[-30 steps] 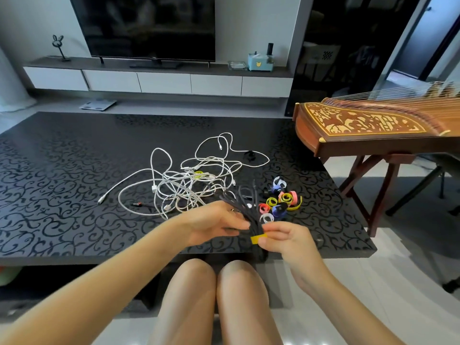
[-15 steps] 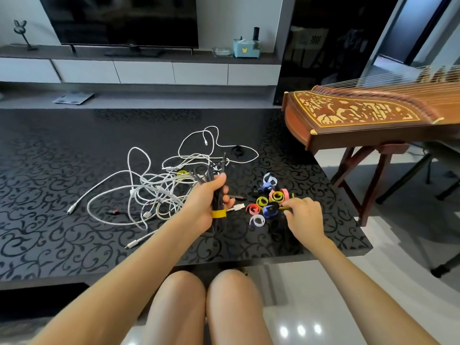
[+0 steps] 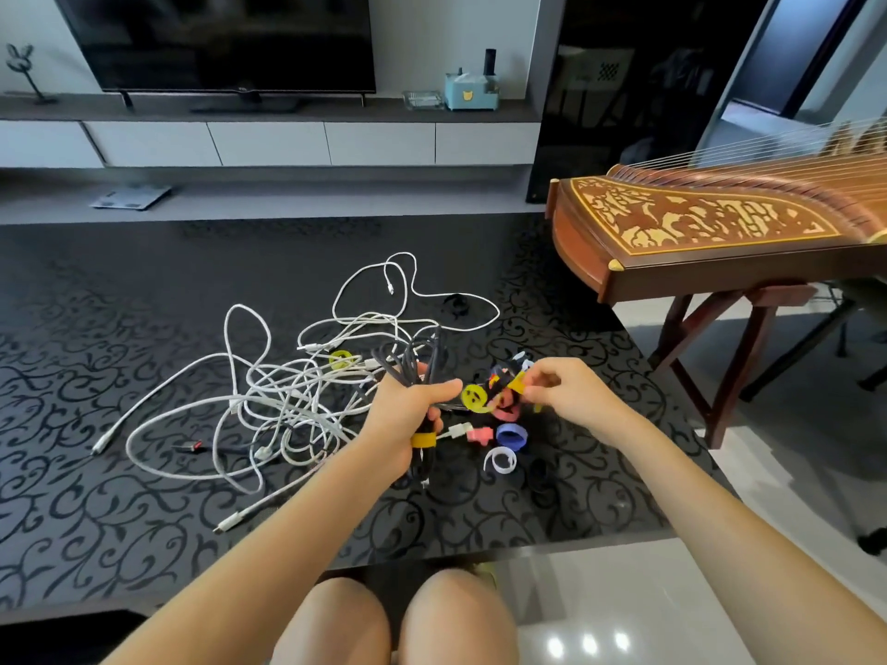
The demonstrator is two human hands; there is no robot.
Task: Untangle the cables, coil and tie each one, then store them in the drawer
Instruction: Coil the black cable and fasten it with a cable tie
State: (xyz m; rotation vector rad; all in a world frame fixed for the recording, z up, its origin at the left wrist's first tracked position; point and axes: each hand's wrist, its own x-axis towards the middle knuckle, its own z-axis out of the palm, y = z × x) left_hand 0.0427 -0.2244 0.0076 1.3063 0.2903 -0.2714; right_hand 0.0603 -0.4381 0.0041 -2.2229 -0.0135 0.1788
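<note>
My left hand grips a coiled black cable, bound near its lower end by a yellow strap, above the black patterned table. My right hand pinches a yellow strap lifted from the heap of coloured straps. A tangle of white cables lies on the table left of my left hand, with a rolled yellow strap on it.
A wooden zither on a stand sits to the right of the table. Behind the table runs a low white TV cabinet with drawers. A small black strap lies at the far side of the cables.
My hands parted after wrapping the yellow strap round the black coil. My left hand kept the coil; my right hand went to the strap heap and picked up a yellow strap.
</note>
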